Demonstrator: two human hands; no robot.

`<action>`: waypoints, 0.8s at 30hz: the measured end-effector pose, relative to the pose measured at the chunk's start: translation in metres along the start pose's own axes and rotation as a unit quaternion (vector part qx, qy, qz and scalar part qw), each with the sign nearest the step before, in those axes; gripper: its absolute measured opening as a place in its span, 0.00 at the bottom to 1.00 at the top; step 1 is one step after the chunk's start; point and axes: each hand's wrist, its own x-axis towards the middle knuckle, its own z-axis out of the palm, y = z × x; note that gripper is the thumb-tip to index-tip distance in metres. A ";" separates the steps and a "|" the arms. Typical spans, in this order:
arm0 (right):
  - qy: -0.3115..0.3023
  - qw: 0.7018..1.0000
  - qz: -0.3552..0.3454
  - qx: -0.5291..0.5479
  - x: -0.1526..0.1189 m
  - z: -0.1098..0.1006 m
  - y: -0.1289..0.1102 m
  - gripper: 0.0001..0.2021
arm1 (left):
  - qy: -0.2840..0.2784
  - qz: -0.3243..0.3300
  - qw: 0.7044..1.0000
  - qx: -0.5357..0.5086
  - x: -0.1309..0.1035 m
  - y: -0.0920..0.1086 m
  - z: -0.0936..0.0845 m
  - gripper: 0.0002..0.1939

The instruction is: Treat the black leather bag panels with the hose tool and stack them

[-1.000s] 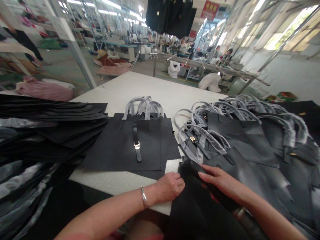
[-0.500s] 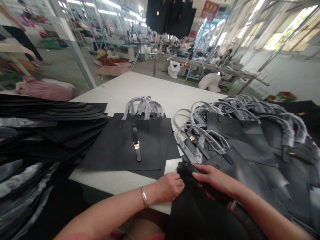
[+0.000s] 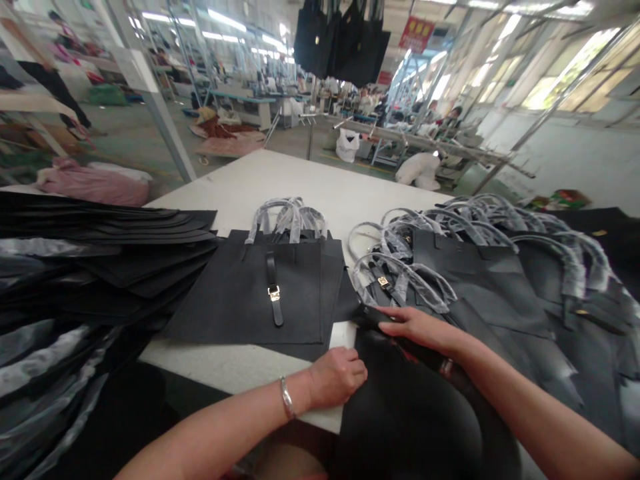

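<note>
My right hand point(image 3: 417, 328) is closed on the folded upper edge of a black leather bag panel point(image 3: 400, 407), thumb on top and the other fingers beneath. The panel hangs over the front edge of the table. At the panel's left edge, my left hand point(image 3: 340, 377) is closed with the fingers curled; a silver bracelet point(image 3: 287, 398) circles that wrist. Left of both hands lies a flat black bag point(image 3: 225, 293) with a gold-buckled strap point(image 3: 273, 293) and plastic-wrapped handles point(image 3: 287, 217). Whatever the left fingertips pinch is hidden.
A pile of black bags point(image 3: 480, 273) with wrapped handles covers the right side of the white table point(image 3: 310, 175). Stacked black panels point(image 3: 100, 267) fill the left. Black bags point(image 3: 340, 43) hang beyond the table, and a metal post point(image 3: 155, 107) rises at its far left.
My right hand has moved slightly up and left with the panel's folded edge. The panel now spreads wider and bulges below it. My left hand has hardly moved.
</note>
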 end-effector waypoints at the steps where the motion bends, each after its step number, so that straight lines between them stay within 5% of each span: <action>1: 0.025 1.000 -0.016 0.009 -0.004 -0.001 0.000 0.31 | 0.002 -0.003 1.000 -0.001 0.000 0.000 -0.001 0.05; 6: 0.023 0.999 0.011 0.043 -0.030 0.001 0.012 0.32 | -0.004 -0.007 1.000 -0.004 0.002 0.001 -0.004 0.05; 10: -0.009 0.998 0.039 0.054 -0.020 0.025 0.023 0.31 | -0.008 0.008 1.000 0.005 0.002 0.002 -0.003 0.06; 15: 0.159 0.982 -0.043 0.091 -0.017 0.028 0.014 0.33 | -0.011 -0.015 1.000 0.003 -0.002 0.001 -0.005 0.07; 19: 0.266 0.951 -0.053 0.148 -0.073 -0.003 0.026 0.34 | -0.015 -0.084 0.996 -0.020 0.006 0.007 -0.015 0.09; 22: 0.359 0.910 -0.052 0.199 -0.136 -0.023 0.057 0.35 | -0.004 -0.202 0.979 -0.027 0.025 0.025 -0.022 0.10; 24: 0.433 0.871 -0.049 0.226 -0.179 -0.031 0.083 0.34 | 0.019 -0.221 0.974 -0.039 0.041 0.043 -0.020 0.09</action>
